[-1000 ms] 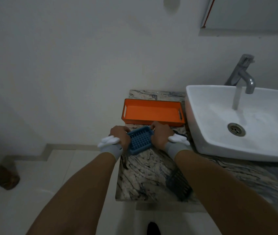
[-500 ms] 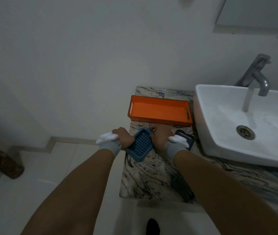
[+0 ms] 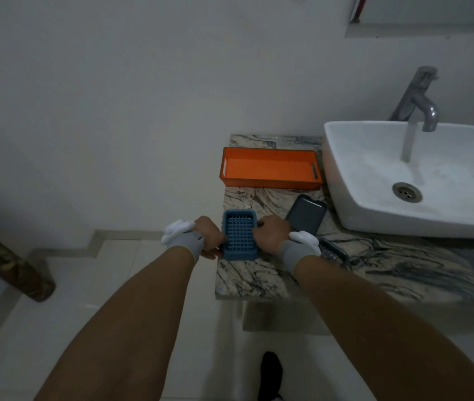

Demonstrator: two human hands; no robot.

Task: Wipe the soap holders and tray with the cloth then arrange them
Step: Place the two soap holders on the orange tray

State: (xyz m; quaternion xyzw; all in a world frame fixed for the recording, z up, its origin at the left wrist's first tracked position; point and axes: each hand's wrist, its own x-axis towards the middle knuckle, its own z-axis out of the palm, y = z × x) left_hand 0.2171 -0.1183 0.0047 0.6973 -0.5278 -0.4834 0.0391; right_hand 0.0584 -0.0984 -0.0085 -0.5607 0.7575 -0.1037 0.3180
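Observation:
A blue gridded soap holder (image 3: pixel 240 235) sits at the left front of the marble counter (image 3: pixel 258 276). My left hand (image 3: pixel 208 237) grips its left side and my right hand (image 3: pixel 270 234) grips its right side. Just behind my right hand lies a dark grey soap holder part (image 3: pixel 306 214), flat on the counter. Another dark gridded piece (image 3: pixel 334 251) shows partly beside my right wrist. An empty orange tray (image 3: pixel 270 169) stands at the back of the counter against the wall. No cloth is visible.
A white basin (image 3: pixel 409 180) stands to the right of the tray, with water running from the metal tap (image 3: pixel 416 99). The counter's left edge drops to a pale tiled floor (image 3: pixel 56 299). A dark marbled object (image 3: pixel 7 261) leans at the far left.
The blue soap holder has turned from a diagonal tilt to lying straight between my hands. The view has shifted, and the dark grey part behind my right hand now shows fully.

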